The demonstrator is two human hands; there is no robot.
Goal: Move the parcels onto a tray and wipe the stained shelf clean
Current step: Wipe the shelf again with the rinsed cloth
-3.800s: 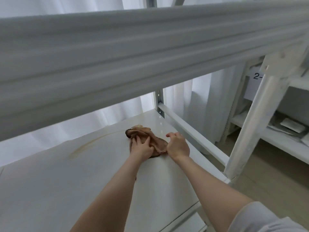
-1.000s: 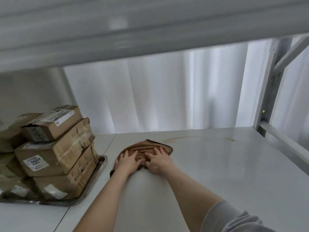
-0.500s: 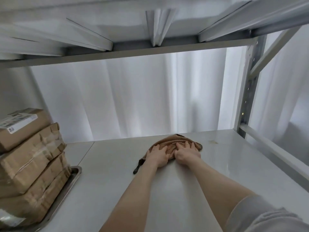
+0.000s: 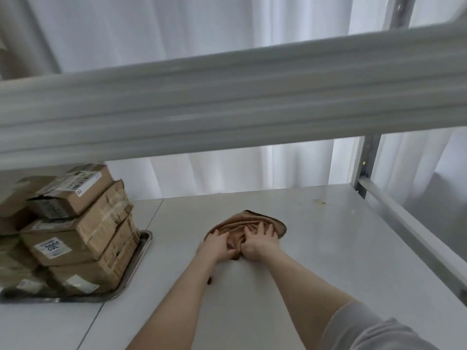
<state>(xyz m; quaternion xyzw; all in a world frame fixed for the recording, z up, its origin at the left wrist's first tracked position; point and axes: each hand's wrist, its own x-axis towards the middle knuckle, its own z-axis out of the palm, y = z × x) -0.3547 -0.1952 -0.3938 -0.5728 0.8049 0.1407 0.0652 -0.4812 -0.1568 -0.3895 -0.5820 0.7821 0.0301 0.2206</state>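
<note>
A white shelf (image 4: 252, 299) fills the lower view, a seam running through its surface on the left side. Nearest, at the bottom right corner, is a grey sleeve (image 4: 374, 332), and two bare forearms reach forward from there. Both hands lie side by side on a brown cloth (image 4: 252, 221) in the middle of the shelf. The left hand (image 4: 217, 247) presses on the cloth's near left part with its fingers stretched forward. The right hand (image 4: 260, 245) presses down just beside it, fingers spread flat; neither hand curls round the cloth, which is bunched into folds between them. To the left, a metal tray (image 4: 141, 253) sits on the shelf and carries the stacked cardboard parcels (image 4: 83, 231), taped and labelled, well apart from the cloth. Farther back on the right, a small yellowish stain (image 4: 319, 202) marks the shelf near the grey upright post (image 4: 365, 168). Behind hangs a white curtain (image 4: 227, 173). A blurred white beam (image 4: 227, 102) of the shelf above crosses the upper view.
</note>
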